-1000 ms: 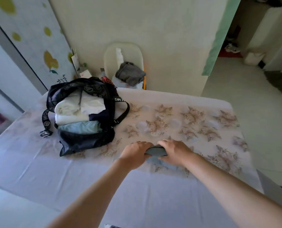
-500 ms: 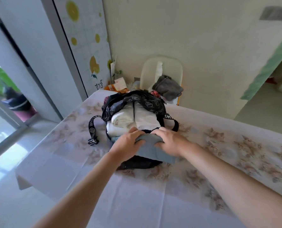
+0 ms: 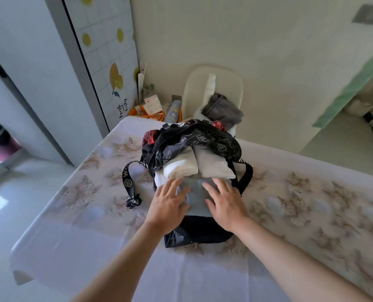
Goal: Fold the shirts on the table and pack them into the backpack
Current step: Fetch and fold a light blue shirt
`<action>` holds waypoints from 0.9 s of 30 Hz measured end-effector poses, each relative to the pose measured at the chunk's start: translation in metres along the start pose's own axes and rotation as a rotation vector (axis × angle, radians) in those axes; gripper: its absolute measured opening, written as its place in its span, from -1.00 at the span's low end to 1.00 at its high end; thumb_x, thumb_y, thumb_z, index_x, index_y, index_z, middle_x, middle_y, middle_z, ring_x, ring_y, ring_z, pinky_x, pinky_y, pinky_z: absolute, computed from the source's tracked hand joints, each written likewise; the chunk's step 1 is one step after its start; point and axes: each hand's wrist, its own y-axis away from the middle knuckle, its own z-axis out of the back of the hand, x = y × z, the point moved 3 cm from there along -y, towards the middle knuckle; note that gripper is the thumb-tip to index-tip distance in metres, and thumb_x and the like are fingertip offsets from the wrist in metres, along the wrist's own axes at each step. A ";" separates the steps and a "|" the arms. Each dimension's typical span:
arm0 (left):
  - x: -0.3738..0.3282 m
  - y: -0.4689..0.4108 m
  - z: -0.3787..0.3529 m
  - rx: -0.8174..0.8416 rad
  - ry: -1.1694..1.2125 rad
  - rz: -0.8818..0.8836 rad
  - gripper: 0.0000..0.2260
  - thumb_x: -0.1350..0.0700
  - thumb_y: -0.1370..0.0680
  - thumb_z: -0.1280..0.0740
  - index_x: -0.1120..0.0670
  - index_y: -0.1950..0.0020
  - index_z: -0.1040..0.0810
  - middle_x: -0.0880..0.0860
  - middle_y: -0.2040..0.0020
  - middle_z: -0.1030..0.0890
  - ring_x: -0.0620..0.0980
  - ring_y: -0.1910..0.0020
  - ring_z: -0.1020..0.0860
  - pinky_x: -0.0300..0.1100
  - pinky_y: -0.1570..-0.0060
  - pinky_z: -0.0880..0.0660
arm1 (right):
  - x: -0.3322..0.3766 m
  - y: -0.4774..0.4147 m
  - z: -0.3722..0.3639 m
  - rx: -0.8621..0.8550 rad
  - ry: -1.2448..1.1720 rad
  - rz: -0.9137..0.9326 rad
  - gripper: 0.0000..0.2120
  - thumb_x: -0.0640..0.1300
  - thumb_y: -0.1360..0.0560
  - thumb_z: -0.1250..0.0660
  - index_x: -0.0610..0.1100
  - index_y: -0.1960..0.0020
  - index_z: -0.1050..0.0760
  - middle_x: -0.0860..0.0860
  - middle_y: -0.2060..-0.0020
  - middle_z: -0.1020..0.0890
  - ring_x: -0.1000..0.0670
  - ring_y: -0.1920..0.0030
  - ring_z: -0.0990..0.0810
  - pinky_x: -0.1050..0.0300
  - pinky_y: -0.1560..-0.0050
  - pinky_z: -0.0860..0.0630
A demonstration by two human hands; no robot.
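At the far left stands a sliding door frame (image 3: 57, 105), and next to it a white panel (image 3: 107, 62) with yellow lemon prints. In front of them lies the table (image 3: 72, 197), covered with a pale cloth with a brown flower pattern. A black strap (image 3: 128, 178) with white letters hangs from the backpack onto the cloth, and its end lies just beside the left hand.

The black backpack (image 3: 200, 232) lies on its back near the middle of the table, with its opening toward the person. The left hand (image 3: 168, 207) rests on the left part of a folded grey-blue shirt (image 3: 195, 194). Its fingers (image 3: 178, 186) are straight and spread, not clenched, and they grasp nothing. They lie flat on the cloth, and the fingertips reach the edge of the white shirts above.

The grey-blue shirt sits in the opening of the backpack, on the black fabric of the lower side. It shows between the 2 hands and goes under both palms. Above it, deeper in the bag, 2 folded white shirts (image 3: 181, 165) lie side by side under the printed black flap (image 3: 203, 140).

The right hand (image 3: 227, 204) lies on the right part of the same shirt. Its fingers (image 3: 217, 185) are also straight and spread, flat on the cloth, holding nothing, with the tips touching the right white shirt.

Behind the bag stands a pale chair (image 3: 222, 77) with a dark grey cloth (image 3: 222, 110) on its seat. At the far right a green strip (image 3: 353, 88) borders a doorway.
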 end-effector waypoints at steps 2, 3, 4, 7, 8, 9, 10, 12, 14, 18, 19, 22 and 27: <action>0.002 0.003 -0.015 0.098 -0.082 -0.040 -0.52 -0.14 -0.61 -0.10 -0.03 -0.50 -0.38 0.03 -0.51 -0.34 0.10 -0.50 -0.27 0.07 -0.43 -0.31 | 0.001 0.004 -0.019 0.095 -0.062 -0.044 -0.46 0.15 -0.61 0.05 0.00 -0.53 -0.25 -0.11 -0.48 -0.26 -0.19 -0.50 -0.21 -0.21 -0.38 -0.36; 0.005 0.002 -0.021 0.137 -0.115 -0.028 -0.49 -0.15 -0.61 -0.05 -0.03 -0.53 -0.33 0.02 -0.53 -0.31 0.10 -0.51 -0.26 0.09 -0.43 -0.30 | 0.000 0.000 -0.025 0.126 -0.078 -0.061 -0.44 0.16 -0.61 0.09 -0.01 -0.55 -0.22 -0.12 -0.52 -0.22 -0.19 -0.54 -0.14 -0.24 -0.42 -0.30; 0.007 0.000 -0.025 0.167 -0.135 -0.007 -0.48 -0.16 -0.62 0.00 -0.02 -0.55 -0.30 0.02 -0.54 -0.29 0.11 -0.52 -0.26 0.10 -0.43 -0.31 | -0.001 -0.005 -0.029 0.153 -0.079 -0.066 -0.43 0.16 -0.62 0.10 -0.01 -0.57 -0.19 -0.12 -0.54 -0.19 -0.19 -0.56 -0.09 -0.27 -0.45 -0.26; 0.006 -0.008 -0.022 0.183 -0.141 0.014 -0.48 -0.17 -0.61 -0.01 -0.01 -0.51 -0.36 0.05 -0.50 -0.37 0.12 -0.47 -0.34 0.06 -0.33 -0.41 | -0.002 -0.019 -0.034 0.215 -0.047 -0.036 -0.46 0.09 -0.66 -0.04 -0.04 -0.59 -0.13 -0.13 -0.56 -0.13 -0.20 -0.58 -0.02 -0.29 -0.47 -0.22; 0.005 -0.010 -0.019 0.154 -0.119 0.024 -0.51 -0.16 -0.60 -0.11 -0.01 -0.47 -0.42 0.07 -0.44 -0.42 0.12 -0.41 -0.39 0.03 -0.25 -0.46 | -0.004 -0.022 -0.034 0.221 -0.009 -0.033 -0.46 0.09 -0.66 -0.07 -0.02 -0.60 -0.11 -0.12 -0.57 -0.13 -0.19 -0.58 -0.02 -0.29 -0.46 -0.22; 0.005 -0.012 -0.016 0.103 -0.081 0.064 -0.56 -0.15 -0.56 -0.23 -0.01 -0.40 -0.48 0.08 -0.35 -0.47 0.13 -0.31 -0.44 0.01 -0.17 -0.48 | -0.004 -0.022 -0.032 0.218 0.044 -0.040 -0.46 0.10 -0.66 -0.06 0.00 -0.60 -0.09 -0.11 -0.57 -0.13 -0.18 -0.58 -0.04 -0.29 -0.46 -0.22; 0.005 -0.010 -0.013 0.052 -0.014 0.140 -0.59 -0.13 -0.52 -0.35 0.01 -0.31 -0.51 0.08 -0.25 -0.49 0.11 -0.21 -0.45 -0.02 -0.09 -0.48 | -0.004 -0.022 -0.029 0.202 0.103 -0.051 -0.46 0.12 -0.66 -0.06 0.01 -0.59 -0.11 -0.10 -0.57 -0.16 -0.17 -0.57 -0.08 -0.30 -0.45 -0.20; 0.009 -0.001 -0.009 0.019 0.151 0.338 -0.68 -0.12 -0.50 -0.39 0.03 -0.13 -0.47 0.01 -0.08 -0.48 0.08 -0.08 -0.44 -0.06 -0.03 -0.43 | 0.003 -0.020 -0.021 0.120 0.170 -0.040 -0.48 0.10 -0.63 -0.11 -0.04 -0.54 -0.24 -0.13 -0.54 -0.24 -0.18 -0.55 -0.16 -0.31 -0.44 -0.18; 0.013 0.011 -0.013 0.142 0.157 0.415 -0.72 -0.18 -0.56 -0.25 0.00 -0.10 -0.43 -0.04 -0.09 -0.49 0.05 -0.14 -0.40 -0.07 -0.10 -0.35 | 0.015 -0.014 -0.020 0.067 0.114 0.091 -0.44 0.13 -0.60 -0.15 -0.09 -0.52 -0.27 -0.16 -0.55 -0.23 -0.20 -0.54 -0.19 -0.30 -0.45 -0.21; 0.014 0.012 -0.006 0.338 -0.035 0.250 -0.59 -0.29 -0.51 -0.17 -0.02 -0.16 -0.45 -0.08 -0.16 -0.56 -0.01 -0.28 -0.38 -0.03 -0.26 -0.22 | 0.023 -0.004 -0.034 0.266 0.123 0.278 -0.32 0.18 -0.64 -0.03 0.12 -0.60 0.29 -0.05 -0.61 0.19 -0.12 -0.59 0.23 -0.26 -0.55 0.18; 0.015 0.006 0.000 0.373 -0.041 0.245 -0.57 -0.32 -0.48 -0.19 -0.02 -0.12 -0.46 -0.07 -0.08 -0.58 -0.01 -0.24 -0.42 -0.03 -0.25 -0.23 | 0.020 -0.007 -0.035 0.291 0.132 0.254 -0.33 0.15 -0.66 -0.02 0.13 -0.59 0.34 -0.02 -0.60 0.26 -0.10 -0.58 0.31 -0.23 -0.55 0.24; 0.016 -0.001 0.010 0.528 -0.084 0.207 -0.57 -0.36 -0.41 -0.26 -0.05 0.01 -0.57 -0.08 0.12 -0.52 -0.05 -0.12 -0.42 -0.04 -0.24 -0.24 | 0.016 -0.020 -0.027 0.350 0.118 0.222 -0.35 0.17 -0.67 -0.01 0.16 -0.59 0.32 0.03 -0.58 0.33 -0.06 -0.57 0.35 -0.18 -0.55 0.28; -0.005 0.014 0.007 0.540 0.028 0.056 -0.73 -0.18 -0.48 -0.36 -0.13 -0.12 -0.65 -0.15 0.02 -0.56 -0.08 -0.17 -0.40 -0.13 -0.20 -0.21 | 0.019 -0.025 -0.029 0.408 0.140 0.217 -0.33 0.18 -0.66 -0.07 0.19 -0.59 0.28 0.00 -0.58 0.35 -0.08 -0.56 0.38 -0.20 -0.54 0.29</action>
